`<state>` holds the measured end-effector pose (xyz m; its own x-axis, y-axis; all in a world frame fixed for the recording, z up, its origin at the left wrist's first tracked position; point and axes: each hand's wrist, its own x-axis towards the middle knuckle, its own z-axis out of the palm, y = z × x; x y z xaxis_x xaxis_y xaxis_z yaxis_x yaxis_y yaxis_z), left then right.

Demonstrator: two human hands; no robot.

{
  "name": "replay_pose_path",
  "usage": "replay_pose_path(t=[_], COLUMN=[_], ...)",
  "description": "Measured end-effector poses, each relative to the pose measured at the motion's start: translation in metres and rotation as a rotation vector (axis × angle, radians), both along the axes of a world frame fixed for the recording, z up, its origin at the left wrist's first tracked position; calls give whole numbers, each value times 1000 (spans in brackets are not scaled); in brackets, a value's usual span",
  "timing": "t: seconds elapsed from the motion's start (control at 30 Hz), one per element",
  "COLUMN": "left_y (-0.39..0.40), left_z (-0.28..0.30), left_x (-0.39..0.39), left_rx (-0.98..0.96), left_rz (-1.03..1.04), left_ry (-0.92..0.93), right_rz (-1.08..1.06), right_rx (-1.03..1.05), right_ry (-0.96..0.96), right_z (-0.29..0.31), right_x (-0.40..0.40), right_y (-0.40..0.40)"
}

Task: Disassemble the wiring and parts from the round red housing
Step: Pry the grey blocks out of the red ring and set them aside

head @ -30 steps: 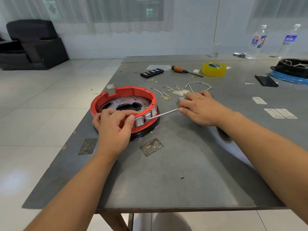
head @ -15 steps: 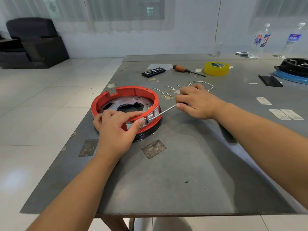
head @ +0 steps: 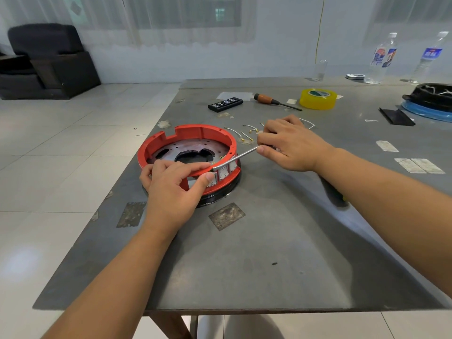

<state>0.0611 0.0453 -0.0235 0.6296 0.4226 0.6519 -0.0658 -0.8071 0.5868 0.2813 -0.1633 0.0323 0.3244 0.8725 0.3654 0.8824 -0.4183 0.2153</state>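
The round red housing [head: 195,135] sits on a black base on the grey table [head: 269,241], with a metal plate inside and white rocker switches [head: 223,172] in its near wall. My left hand [head: 171,189] grips the housing's near rim, thumb pressing beside a switch. My right hand [head: 291,143] holds a screwdriver; its metal shaft [head: 237,157] runs left and its tip rests at the rim above the switches. Several short removed wires [head: 244,134] lie on the table behind my right hand.
Further back lie a black bit case [head: 225,104], an orange-handled screwdriver [head: 271,101] and a yellow tape roll [head: 318,98]. A second black housing on a blue ring [head: 430,104] sits far right, with two water bottles [head: 381,59] behind. The table's left edge is close to the housing.
The screwdriver tip has shifted from the switch faces up to the rim above them. My left thumb has slid to the switch row. Both hands stay in place.
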Motion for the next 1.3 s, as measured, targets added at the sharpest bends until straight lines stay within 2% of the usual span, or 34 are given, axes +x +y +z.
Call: replay_pose_path(t=[0.37, 0.5, 0.9, 1.3], left_y=[0, 0, 1, 0], left_z=[-3, -3, -3, 1], left_x=[1, 1, 2, 1], left_rx=[-7, 1, 10, -4], left_rz=[5, 10, 6, -19], left_ry=[-10, 2, -4, 9], right_rz=[-187, -238, -229, -116], right_rx=[145, 134, 138, -12], right_ry=[-139, -179, -72, 71], right_z=[-30, -34, -42, -26], right_x=[-42, -47, -41, -13], right_y=[-45, -49, -40, -18])
